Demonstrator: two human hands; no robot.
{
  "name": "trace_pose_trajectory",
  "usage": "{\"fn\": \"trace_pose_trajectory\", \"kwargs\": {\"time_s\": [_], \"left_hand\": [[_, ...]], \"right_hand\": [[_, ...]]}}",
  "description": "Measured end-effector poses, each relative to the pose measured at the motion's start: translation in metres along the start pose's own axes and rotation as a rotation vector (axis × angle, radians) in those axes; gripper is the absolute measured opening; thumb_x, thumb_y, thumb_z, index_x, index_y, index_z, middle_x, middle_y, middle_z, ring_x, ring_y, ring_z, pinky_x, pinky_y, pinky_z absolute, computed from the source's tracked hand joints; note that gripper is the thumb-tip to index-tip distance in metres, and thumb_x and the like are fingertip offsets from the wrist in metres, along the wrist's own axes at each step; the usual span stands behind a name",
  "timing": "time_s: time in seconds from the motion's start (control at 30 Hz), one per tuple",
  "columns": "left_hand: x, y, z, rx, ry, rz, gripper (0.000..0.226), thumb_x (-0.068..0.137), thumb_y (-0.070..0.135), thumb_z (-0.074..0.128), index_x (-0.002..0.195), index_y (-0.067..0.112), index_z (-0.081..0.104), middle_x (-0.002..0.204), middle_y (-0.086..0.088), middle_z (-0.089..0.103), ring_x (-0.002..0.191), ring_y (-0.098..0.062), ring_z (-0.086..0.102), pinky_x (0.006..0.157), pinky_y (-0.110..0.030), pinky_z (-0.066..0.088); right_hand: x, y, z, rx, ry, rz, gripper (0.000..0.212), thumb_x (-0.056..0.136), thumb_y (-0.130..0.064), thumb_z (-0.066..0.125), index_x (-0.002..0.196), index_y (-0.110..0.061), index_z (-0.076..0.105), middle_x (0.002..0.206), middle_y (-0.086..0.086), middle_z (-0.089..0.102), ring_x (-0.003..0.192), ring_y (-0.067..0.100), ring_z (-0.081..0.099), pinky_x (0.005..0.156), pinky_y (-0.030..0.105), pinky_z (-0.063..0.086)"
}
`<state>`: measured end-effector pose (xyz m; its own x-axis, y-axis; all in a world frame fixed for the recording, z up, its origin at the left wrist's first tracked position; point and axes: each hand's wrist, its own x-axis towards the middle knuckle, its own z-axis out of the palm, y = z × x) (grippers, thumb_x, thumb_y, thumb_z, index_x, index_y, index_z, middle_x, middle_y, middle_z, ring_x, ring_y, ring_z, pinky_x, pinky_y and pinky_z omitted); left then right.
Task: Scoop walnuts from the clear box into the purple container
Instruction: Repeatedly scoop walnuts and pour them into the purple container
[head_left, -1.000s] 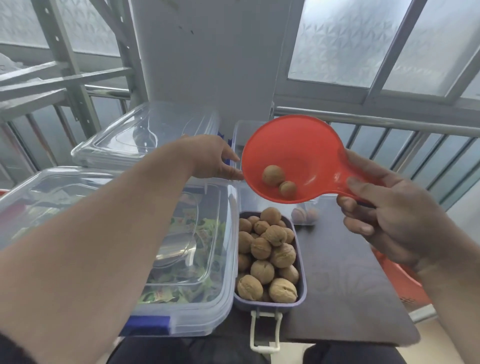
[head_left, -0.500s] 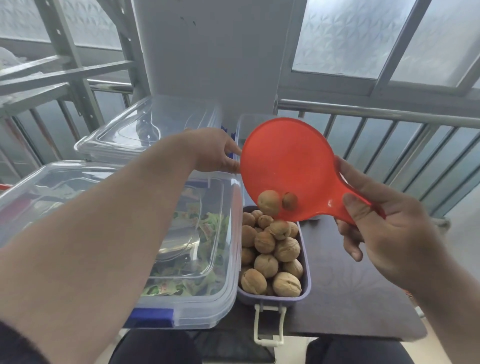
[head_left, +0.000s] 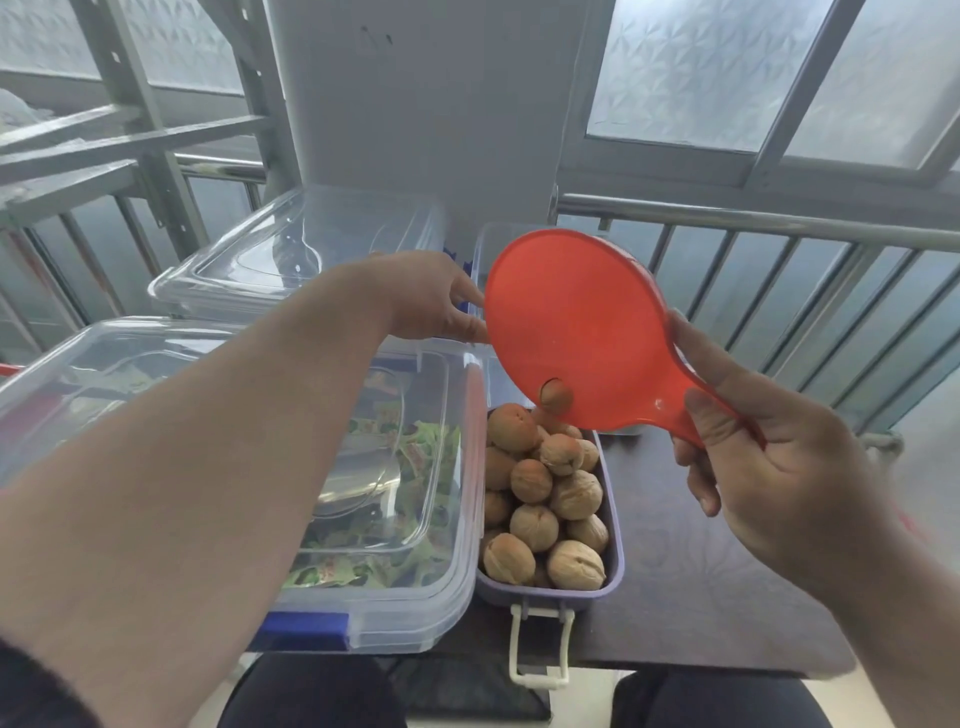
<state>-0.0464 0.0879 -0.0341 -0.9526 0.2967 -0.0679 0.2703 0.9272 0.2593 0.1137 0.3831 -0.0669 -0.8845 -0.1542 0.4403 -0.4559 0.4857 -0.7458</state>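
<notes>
My right hand grips the handle of a red scoop, tipped so its back faces me above the far end of the purple container. One walnut sits at the scoop's lower rim, just above the pile. The container is heaped with walnuts. My left hand reaches forward and holds the left edge of the clear box, which the scoop mostly hides. Its fingertips are behind the scoop.
A large clear lidded box with green-wrapped packets lies left of the purple container, touching it. A second clear lidded box sits behind it. The dark table extends right. A metal railing runs behind.
The scoop has tipped from holding two walnuts level to nearly overturned above the purple container. One walnut has dropped onto the pile. My left hand has stayed on the clear box.
</notes>
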Motion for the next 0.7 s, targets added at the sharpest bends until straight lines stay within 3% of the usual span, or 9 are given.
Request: {"fn": "trace_pose_trajectory", "kwargs": {"time_s": [0.07, 0.2, 0.43, 0.6, 0.7], "left_hand": [[0.002, -0.002, 0.001, 0.016, 0.005, -0.016, 0.082, 0.064, 0.096, 0.055, 0.128, 0.047, 0.068, 0.097, 0.021, 0.064, 0.108, -0.019, 0.057, 0.101, -0.046, 0.043], [0.006, -0.006, 0.003, 0.038, 0.011, -0.03, 0.086, 0.066, 0.097, 0.055, 0.136, 0.048, 0.063, 0.13, 0.016, 0.067, 0.125, -0.02, 0.057, 0.108, -0.05, 0.041], [0.003, -0.004, 0.001, 0.049, 0.017, -0.043, 0.081, 0.074, 0.088, 0.06, 0.143, 0.046, 0.058, 0.141, 0.014, 0.061, 0.137, -0.021, 0.05, 0.112, -0.044, 0.035], [0.001, -0.002, 0.0, 0.052, 0.018, -0.041, 0.08, 0.074, 0.086, 0.06, 0.142, 0.044, 0.059, 0.142, 0.012, 0.061, 0.136, -0.022, 0.05, 0.113, -0.044, 0.035], [0.001, -0.002, 0.0, 0.041, 0.024, -0.038, 0.08, 0.074, 0.086, 0.061, 0.142, 0.044, 0.059, 0.141, 0.012, 0.062, 0.135, -0.022, 0.051, 0.113, -0.043, 0.036]], "right_hand": [[-0.002, 0.001, -0.002, -0.057, 0.02, -0.037, 0.052, 0.102, -0.033, 0.05, 0.146, -0.059, 0.05, 0.074, 0.002, 0.06, 0.05, 0.028, 0.052, 0.046, 0.037, 0.05], [-0.006, 0.004, -0.006, -0.172, 0.046, -0.098, 0.052, 0.105, -0.027, 0.05, 0.15, -0.053, 0.05, 0.075, -0.003, 0.06, 0.05, 0.022, 0.053, 0.048, 0.033, 0.048], [-0.012, 0.008, -0.009, -0.181, 0.092, -0.129, 0.052, 0.106, -0.025, 0.051, 0.15, -0.051, 0.051, 0.076, -0.005, 0.061, 0.05, 0.022, 0.054, 0.05, 0.033, 0.049], [-0.011, 0.013, -0.008, -0.198, 0.165, -0.176, 0.053, 0.106, -0.013, 0.052, 0.155, -0.032, 0.051, 0.07, -0.003, 0.062, 0.055, 0.013, 0.059, 0.054, 0.021, 0.05], [-0.002, 0.022, -0.009, -0.165, 0.207, -0.162, 0.054, 0.108, -0.016, 0.05, 0.156, -0.041, 0.048, 0.073, -0.003, 0.063, 0.058, 0.014, 0.061, 0.057, 0.027, 0.053]]}}
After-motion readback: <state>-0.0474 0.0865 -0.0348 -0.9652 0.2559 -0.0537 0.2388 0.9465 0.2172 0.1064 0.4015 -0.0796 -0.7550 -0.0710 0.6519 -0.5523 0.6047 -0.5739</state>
